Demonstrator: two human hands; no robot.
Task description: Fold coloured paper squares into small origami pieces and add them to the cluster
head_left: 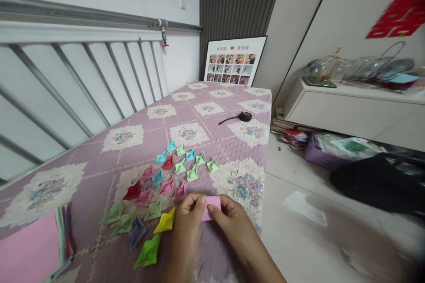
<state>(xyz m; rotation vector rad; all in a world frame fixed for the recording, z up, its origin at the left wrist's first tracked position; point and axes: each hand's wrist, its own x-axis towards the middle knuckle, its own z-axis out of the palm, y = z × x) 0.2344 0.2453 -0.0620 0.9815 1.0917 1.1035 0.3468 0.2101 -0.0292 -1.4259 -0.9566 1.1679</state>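
A small pink folded paper [212,202] is pinched between my two hands, above the near part of the covered table. My left hand [190,217] grips its left side, thumb on top and fingers curled. My right hand [231,217] grips the right side with the thumb pressed on the paper's face; the fingers behind are partly hidden. Left of and beyond my hands stand several folded paper boats. Nearest are a pink boat [179,192], a yellow boat [165,221] and a bright green boat [148,251]. A red boat [132,191] sits farther left.
A stack of coloured paper [31,247], pink on top, lies at the lower left. A black tape measure [245,116] with a strap rests farther back on the flowered tablecloth [212,130]. A photo board [234,62] leans behind the table; a white cabinet [358,110] stands at right.
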